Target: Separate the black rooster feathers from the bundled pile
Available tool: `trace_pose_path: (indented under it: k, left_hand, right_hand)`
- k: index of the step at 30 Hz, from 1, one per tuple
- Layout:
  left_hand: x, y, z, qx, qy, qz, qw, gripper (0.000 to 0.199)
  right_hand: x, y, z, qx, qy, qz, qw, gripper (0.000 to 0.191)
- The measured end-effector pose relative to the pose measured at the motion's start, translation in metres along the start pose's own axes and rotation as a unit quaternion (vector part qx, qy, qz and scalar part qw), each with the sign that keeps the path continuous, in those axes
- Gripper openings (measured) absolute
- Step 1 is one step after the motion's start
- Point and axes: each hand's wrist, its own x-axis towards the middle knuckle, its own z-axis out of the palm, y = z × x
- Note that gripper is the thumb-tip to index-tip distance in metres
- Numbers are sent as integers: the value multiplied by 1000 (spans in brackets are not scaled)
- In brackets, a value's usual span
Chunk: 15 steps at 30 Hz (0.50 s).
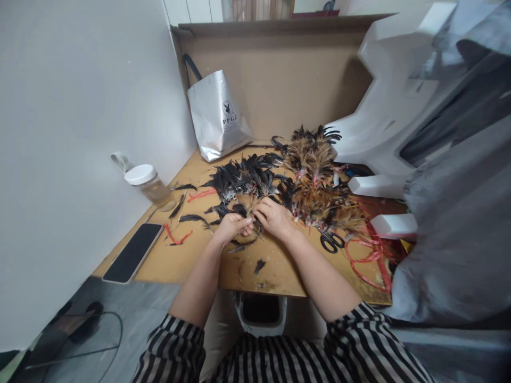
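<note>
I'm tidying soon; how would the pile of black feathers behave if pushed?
The black feather pile would probably shift easily, looking thin-plumed. It's likely floppy at its narrow, curved tips. It may scatter: stray feathers lie beside it.

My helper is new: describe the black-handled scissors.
On the yellowish tabletop, look right of the right hand, below the brown and black feather bundles. The black-handled scissors show two rounded finger loops, unlike the tangled red plastic strips beside them.
</note>
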Motion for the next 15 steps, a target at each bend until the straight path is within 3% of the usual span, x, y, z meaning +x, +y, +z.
trace_pose_path:
  k: [9, 12, 15]
  left_hand:
    - [3, -1, -9, 27, 11, -13, 999, 32]
    - [2, 2, -12, 60, 11, -29, 998, 29]
    - [-4, 11, -10, 104, -32, -32, 994, 23]
  right_hand:
    - [-1, -5, -12, -88, -50, -23, 995, 26]
    - [2, -16, -24, -144, -99, -71, 982, 28]
    - [9, -31, -37, -179, -151, -147, 961, 27]
